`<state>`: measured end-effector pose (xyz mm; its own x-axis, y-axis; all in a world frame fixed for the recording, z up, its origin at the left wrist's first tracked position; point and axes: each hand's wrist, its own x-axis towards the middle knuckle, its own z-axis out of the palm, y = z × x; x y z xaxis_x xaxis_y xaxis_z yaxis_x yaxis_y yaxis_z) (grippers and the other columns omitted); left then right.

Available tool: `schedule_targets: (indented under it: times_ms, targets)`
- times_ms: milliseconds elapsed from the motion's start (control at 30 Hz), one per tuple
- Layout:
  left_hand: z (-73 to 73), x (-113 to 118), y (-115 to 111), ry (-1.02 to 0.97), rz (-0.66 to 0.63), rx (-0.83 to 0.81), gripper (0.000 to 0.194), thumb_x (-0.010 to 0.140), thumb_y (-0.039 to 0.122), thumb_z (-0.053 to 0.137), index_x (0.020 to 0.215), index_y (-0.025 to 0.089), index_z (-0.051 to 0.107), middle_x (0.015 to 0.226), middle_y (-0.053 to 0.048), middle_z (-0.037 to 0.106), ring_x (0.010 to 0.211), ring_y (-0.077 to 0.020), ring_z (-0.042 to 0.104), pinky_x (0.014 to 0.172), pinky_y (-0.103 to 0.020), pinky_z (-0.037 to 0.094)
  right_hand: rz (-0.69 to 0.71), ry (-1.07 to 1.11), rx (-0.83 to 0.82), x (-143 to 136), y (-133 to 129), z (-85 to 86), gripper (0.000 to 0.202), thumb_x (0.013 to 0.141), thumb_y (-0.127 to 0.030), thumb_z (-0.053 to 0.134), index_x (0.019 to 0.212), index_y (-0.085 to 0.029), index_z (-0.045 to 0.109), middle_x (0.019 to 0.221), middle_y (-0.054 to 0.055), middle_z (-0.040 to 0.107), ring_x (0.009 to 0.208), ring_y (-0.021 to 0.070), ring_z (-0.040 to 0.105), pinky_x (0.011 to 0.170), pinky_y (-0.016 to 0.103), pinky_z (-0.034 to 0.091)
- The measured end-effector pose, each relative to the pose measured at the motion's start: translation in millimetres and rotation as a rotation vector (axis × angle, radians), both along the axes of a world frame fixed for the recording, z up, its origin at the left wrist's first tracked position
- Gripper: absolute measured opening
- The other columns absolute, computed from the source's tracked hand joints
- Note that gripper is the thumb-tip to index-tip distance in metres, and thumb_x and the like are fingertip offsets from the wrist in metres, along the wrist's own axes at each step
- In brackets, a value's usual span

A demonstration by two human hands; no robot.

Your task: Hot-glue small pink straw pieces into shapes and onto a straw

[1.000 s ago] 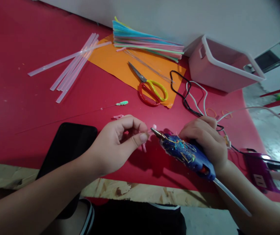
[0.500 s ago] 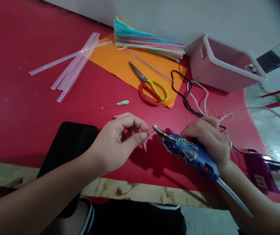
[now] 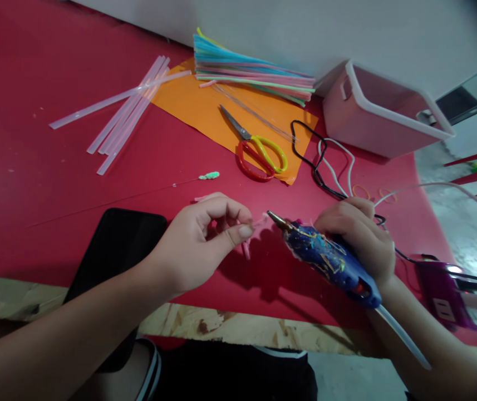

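Observation:
My left hand (image 3: pixel 209 239) pinches a short pink pipe cleaner (image 3: pixel 246 249), most of it hidden behind the fingers. A thin, clear strand with a small pale tip sticks out from the fingertips to the right. My right hand (image 3: pixel 359 239) is wrapped around a blue hot glue gun (image 3: pixel 334 264) streaked with dried glue. Its metal nozzle points up and left, a small gap away from the strand's tip. A clear glue stick (image 3: pixel 403 337) protrudes from the gun's rear. Beyond my left hand lies a thin wire with a green fuzzy end (image 3: pixel 209 175).
Red-and-yellow scissors (image 3: pixel 259 153) lie on an orange sheet (image 3: pixel 196 114), below a bundle of pipe cleaners (image 3: pixel 250 69). Several glue sticks (image 3: pixel 127 120) are at left, a black phone (image 3: pixel 117 250) by my left forearm. Cables (image 3: pixel 317 167), a pink bin (image 3: pixel 380 117) and a purple power strip (image 3: pixel 451 295) are right.
My right hand has drawn the glue gun slightly to the right, so its nozzle is farther from the strand's tip. My left hand keeps its place and pinch.

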<state>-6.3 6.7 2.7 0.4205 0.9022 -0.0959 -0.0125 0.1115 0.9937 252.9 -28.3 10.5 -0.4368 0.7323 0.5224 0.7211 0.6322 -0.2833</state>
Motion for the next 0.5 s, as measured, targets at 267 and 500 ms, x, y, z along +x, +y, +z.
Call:
schedule_targets:
  times_ms: [267, 500]
  targets:
    - [2.6, 0.1, 0.4, -0.074, -0.042, -0.045, 0.01, 0.085, 0.019, 0.07, 0.078, 0.018, 0.064, 0.073, 0.005, 0.057, 0.063, -0.0083, 0.052, 0.063, -0.023, 0.042, 0.067, -0.025, 0.031, -1.6, 0.4, 1.4, 0.009, 0.095, -0.013, 0.057, 0.092, -0.021, 0.06, 0.074, -0.002, 0.062, 0.066, 0.0142, 0.059, 0.079, 0.038, 0.036]
    - [6.9, 0.4, -0.5, -0.164, -0.069, -0.139, 0.011, 0.082, 0.013, 0.071, 0.076, 0.017, 0.062, 0.071, 0.005, 0.059, 0.061, -0.0065, 0.056, 0.06, -0.019, 0.046, 0.061, 0.001, 0.022, -0.2, 0.2, 0.2, 0.01, 0.093, -0.012, 0.059, 0.09, -0.021, 0.06, 0.074, -0.002, 0.062, 0.067, 0.0141, 0.059, 0.081, 0.039, 0.036]
